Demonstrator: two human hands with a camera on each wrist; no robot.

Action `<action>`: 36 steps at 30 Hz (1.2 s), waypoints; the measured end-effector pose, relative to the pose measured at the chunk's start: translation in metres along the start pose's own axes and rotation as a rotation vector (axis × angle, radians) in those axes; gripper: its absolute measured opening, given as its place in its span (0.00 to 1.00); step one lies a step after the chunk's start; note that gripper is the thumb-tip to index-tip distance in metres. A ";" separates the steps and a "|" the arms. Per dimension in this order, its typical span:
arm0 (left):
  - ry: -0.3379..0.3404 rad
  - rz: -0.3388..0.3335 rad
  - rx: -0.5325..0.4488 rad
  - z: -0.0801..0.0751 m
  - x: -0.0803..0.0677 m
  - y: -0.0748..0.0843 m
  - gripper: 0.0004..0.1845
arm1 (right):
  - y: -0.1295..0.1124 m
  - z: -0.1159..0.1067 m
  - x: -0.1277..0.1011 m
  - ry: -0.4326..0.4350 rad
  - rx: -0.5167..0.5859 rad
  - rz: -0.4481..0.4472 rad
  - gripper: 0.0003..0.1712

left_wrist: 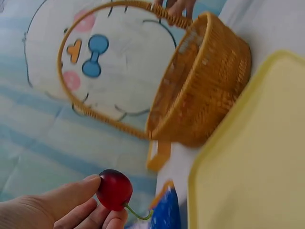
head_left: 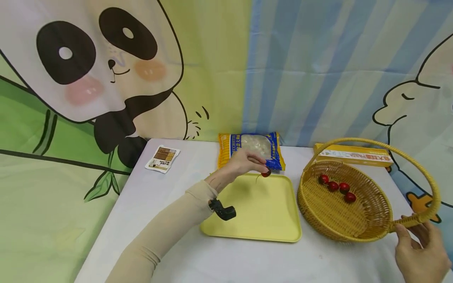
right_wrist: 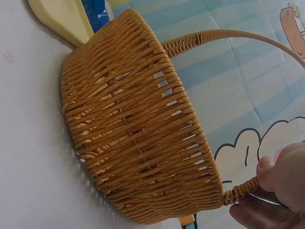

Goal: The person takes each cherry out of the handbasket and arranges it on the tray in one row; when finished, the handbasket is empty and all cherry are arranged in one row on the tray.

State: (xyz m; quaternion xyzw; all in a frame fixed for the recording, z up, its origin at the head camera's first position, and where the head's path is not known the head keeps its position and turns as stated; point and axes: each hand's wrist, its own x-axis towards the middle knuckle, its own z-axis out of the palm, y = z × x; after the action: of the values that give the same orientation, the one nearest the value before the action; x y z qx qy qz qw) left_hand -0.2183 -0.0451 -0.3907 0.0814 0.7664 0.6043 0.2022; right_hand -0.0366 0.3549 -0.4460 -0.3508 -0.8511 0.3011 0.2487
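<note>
A dark red cherry (left_wrist: 114, 190) with a green stem is pinched between the thumb and fingers of my left hand (head_left: 244, 163). In the head view that hand is above the far edge of a yellow tray (head_left: 262, 214), the stem hanging down. My right hand (head_left: 422, 251) grips the base of the handle of a wicker basket (right_wrist: 138, 129), at the basket's near right side. Several red cherries (head_left: 333, 186) lie together on the basket's floor, toward its far side. Through the weave in the right wrist view, only hints of red show.
Behind the tray lies a blue and yellow pasta bag (head_left: 255, 147). A yellow pasta box (head_left: 354, 155) lies behind the basket, whose tall handle (head_left: 400, 151) arches up. A small white and brown packet (head_left: 162, 158) rests at the table's far left. A printed cloth backdrop hangs behind.
</note>
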 end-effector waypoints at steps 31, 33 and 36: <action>0.228 -0.169 0.182 -0.060 -0.017 -0.081 0.13 | 0.000 0.002 0.000 -0.008 0.052 0.029 0.32; 0.228 -0.165 0.187 -0.060 -0.016 -0.083 0.12 | 0.000 0.002 0.000 -0.012 0.050 0.037 0.32; 0.227 -0.158 0.187 -0.060 -0.016 -0.085 0.12 | 0.000 0.002 0.000 -0.014 0.049 0.046 0.32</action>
State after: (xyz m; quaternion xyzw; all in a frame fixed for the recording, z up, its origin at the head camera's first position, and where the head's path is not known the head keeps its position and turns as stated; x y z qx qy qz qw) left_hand -0.2180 -0.1263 -0.4574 -0.0295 0.8413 0.5177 0.1526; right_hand -0.0374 0.3541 -0.4476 -0.3619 -0.8370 0.3298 0.2442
